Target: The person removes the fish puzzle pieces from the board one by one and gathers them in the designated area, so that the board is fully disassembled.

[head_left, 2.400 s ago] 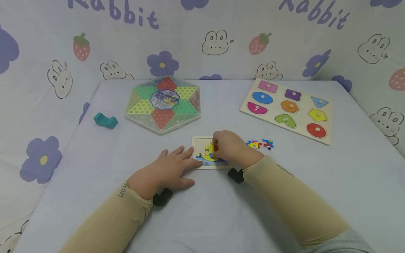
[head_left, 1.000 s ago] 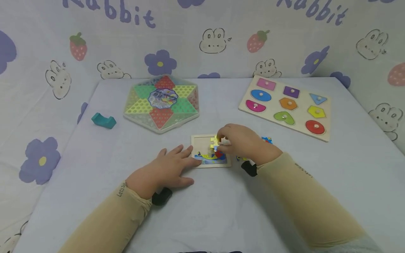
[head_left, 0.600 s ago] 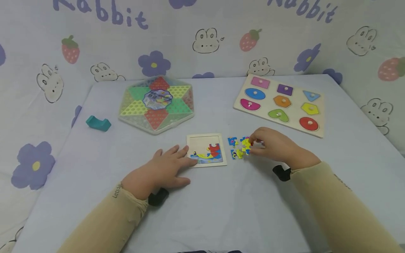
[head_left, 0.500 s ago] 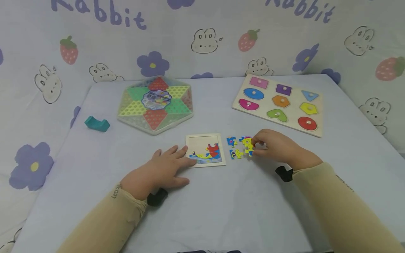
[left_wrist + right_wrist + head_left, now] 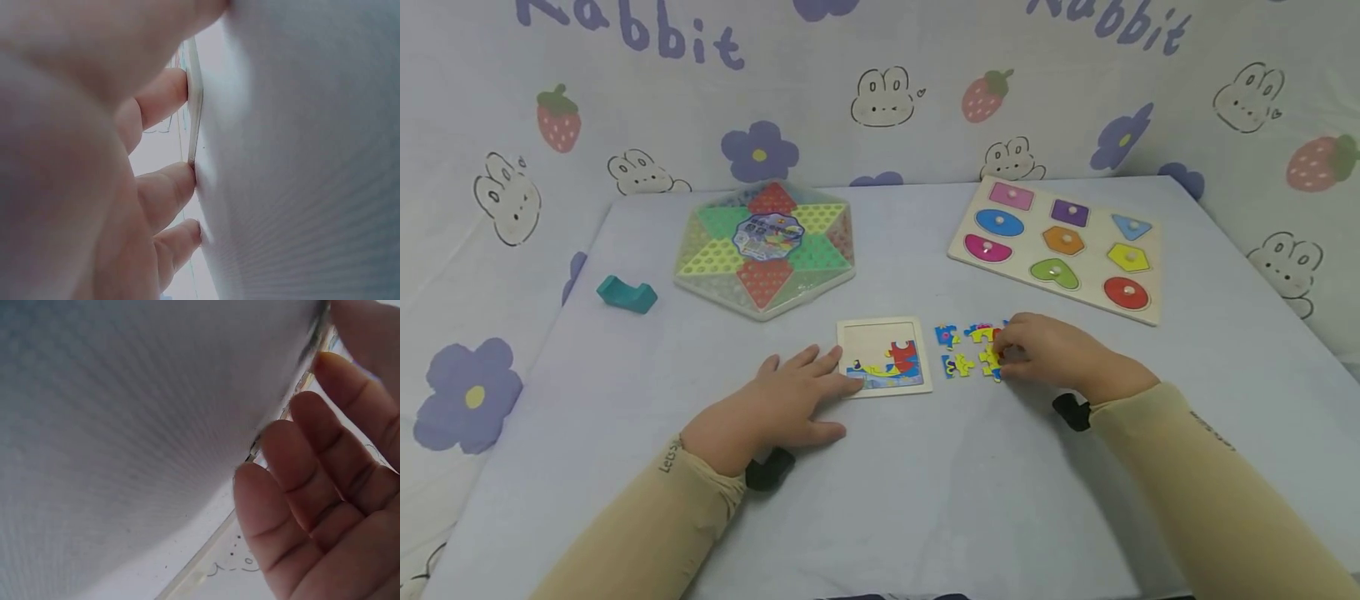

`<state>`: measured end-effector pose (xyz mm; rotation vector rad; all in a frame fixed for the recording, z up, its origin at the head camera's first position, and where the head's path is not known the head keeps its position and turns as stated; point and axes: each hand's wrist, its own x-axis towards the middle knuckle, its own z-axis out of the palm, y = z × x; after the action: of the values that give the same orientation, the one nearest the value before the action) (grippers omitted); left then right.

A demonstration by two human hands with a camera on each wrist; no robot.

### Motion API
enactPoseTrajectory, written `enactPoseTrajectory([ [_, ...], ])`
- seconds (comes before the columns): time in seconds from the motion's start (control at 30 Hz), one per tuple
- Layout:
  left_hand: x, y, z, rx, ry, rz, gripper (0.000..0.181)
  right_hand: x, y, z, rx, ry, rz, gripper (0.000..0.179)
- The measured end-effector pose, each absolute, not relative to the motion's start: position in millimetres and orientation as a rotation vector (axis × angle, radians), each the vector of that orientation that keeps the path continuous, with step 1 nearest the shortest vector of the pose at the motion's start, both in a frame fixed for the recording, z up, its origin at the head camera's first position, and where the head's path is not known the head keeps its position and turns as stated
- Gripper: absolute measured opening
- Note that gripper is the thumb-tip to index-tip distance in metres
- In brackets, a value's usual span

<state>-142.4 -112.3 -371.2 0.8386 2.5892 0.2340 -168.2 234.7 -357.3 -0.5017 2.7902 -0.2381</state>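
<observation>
My left hand (image 5: 771, 408) lies with fingers spread at the left side of a small wooden puzzle tray (image 5: 927, 358), its index finger resting on the lower left corner. In the left wrist view, fingertips touch the edge of the tray (image 5: 195, 94). Joined pieces in blue, yellow and red fill the lower part of the tray; bare wood shows above. Right of it, my right hand (image 5: 1060, 354) pinches a yellow and blue puzzle piece (image 5: 991, 365) between thumb and fingers, low at the table. Loose puzzle pieces (image 5: 958, 366) lie beside it, partly hidden by the hand.
A hexagonal Chinese checkers set (image 5: 763, 287) lies at the back left, with a teal notched block (image 5: 627, 295) left of it. At the back right is a wooden shape board (image 5: 1093, 265) with knobbed shapes. A patterned cloth backdrop (image 5: 820, 92) stands behind the table.
My right hand has carried the yellow piece from above the tray rightward to the loose pieces, then shifted slightly toward me with it. My left hand has stayed on the tray.
</observation>
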Motion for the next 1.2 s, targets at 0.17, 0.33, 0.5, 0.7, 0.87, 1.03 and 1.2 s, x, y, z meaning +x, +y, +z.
enactPoseTrajectory([
  [0.17,-142.4,-113.9,-372.2,0.839,2.590,0.234,0.061,-169.5,232.9,-358.3,-0.474,2.800,-0.232,0.031],
  [0.33,-142.6,-114.6,-373.2,0.837,2.584,0.233,0.061,-168.1,227.8,-351.3,-0.406,2.801,-0.303,0.032],
  [0.5,-141.9,-116.2,-374.7,0.826,2.595,0.224,0.060,-166.8,209.5,-336.5,-0.430,2.652,-0.738,0.031],
  [0.7,-142.3,-117.4,-376.6,0.817,2.596,0.220,0.060,-170.9,177.2,-329.9,-0.482,2.295,-1.174,0.030],
  [0.87,-144.2,-118.8,-379.1,0.825,2.602,0.219,0.060,-186.1,148.0,-342.7,-0.467,2.404,-0.936,0.025],
  [1.03,-144.4,-119.2,-380.3,0.854,2.610,0.230,0.060,-198.8,127.6,-356.6,-0.448,2.597,-0.522,0.029],
  [1.2,-144.7,-117.7,-378.2,0.870,2.616,0.235,0.059,-200.4,119.4,-355.6,-0.430,2.680,-0.340,0.029],
])
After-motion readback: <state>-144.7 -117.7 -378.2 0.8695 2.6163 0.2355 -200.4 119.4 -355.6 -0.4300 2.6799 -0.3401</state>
